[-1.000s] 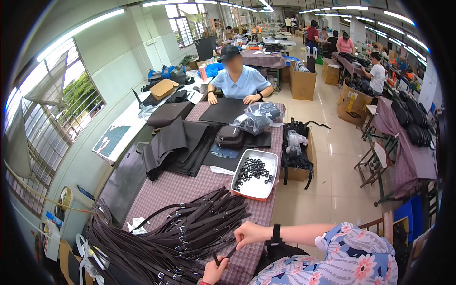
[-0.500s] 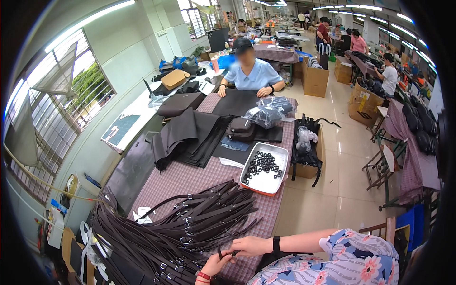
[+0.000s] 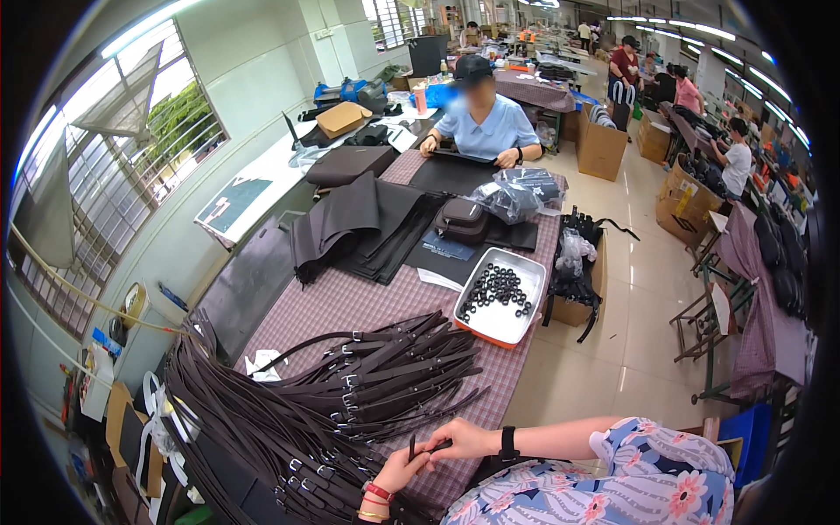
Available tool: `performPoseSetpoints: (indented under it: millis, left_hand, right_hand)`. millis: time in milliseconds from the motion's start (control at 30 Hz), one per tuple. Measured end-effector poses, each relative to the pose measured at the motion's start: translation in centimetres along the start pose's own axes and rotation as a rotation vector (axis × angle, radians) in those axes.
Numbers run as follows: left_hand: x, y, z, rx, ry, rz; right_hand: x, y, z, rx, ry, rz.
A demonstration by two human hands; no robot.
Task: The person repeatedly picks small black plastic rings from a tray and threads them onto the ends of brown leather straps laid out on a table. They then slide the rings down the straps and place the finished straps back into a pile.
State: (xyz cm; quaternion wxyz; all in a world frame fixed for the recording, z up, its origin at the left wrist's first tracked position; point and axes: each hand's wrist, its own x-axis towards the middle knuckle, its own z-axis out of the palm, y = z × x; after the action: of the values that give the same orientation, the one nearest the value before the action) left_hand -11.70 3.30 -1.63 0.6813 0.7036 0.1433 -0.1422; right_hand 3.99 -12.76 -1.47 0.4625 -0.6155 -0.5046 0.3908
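My left hand (image 3: 400, 471), with red bands at its wrist, pinches a narrow dark strap (image 3: 412, 448) whose end stands up between the fingers. Close against it, my right hand (image 3: 461, 439), wearing a black wristband, has its fingers closed on the same dark piece; the exact part in its grip is small and partly hidden. Beside and beyond both hands lies a large heap of dark brown belt-like straps (image 3: 289, 420) with silver buckles, spread over the checked tablecloth (image 3: 280, 328). A white tray (image 3: 525, 327) farther off holds many small black rings (image 3: 500, 289).
Dark sheets of material (image 3: 385, 236) and a small dark case (image 3: 461, 219) lie mid-table, near clear plastic bags (image 3: 516, 194). Across the table, a person in a light blue shirt (image 3: 487, 133) handles a dark sheet. A carton with black straps (image 3: 577, 271) stands right of the table.
My hands stay together at the strap, the right fingers now more curled around it. The view has shifted slightly. The person opposite has lifted the edge of the dark sheet.
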Motion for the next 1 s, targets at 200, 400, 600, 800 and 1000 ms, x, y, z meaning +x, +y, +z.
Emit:
performPoseSetpoints:
  millis: [200, 400, 600, 800, 1000]
  left_hand:
    - [0.0, -0.2, -1.2, 0.015, 0.065, 0.026]
    - [-0.4, 1.5, -0.8, -0.019, 0.109, -0.009]
    - [-0.2, 0.3, -0.9, -0.039, 0.038, -0.001]
    - [0.0, -0.3, -0.2, 0.119, 0.109, -0.008]
    - [-0.1, 0.5, -0.7, 0.269, 0.118, 0.100]
  right_hand:
    - [0.6, -0.5, 0.3, -0.098, 0.072, -0.158]
    - [0.6, -0.2, 0.6, -0.315, 0.225, -0.325]
    - [0.5, -1.0, 0.4, -0.567, 0.121, -0.355]
    - [1.0, -0.6, 0.8, -0.494, 0.098, -0.335]
    - [1.9, -0.5, -0.4, -0.240, 0.026, -0.284]
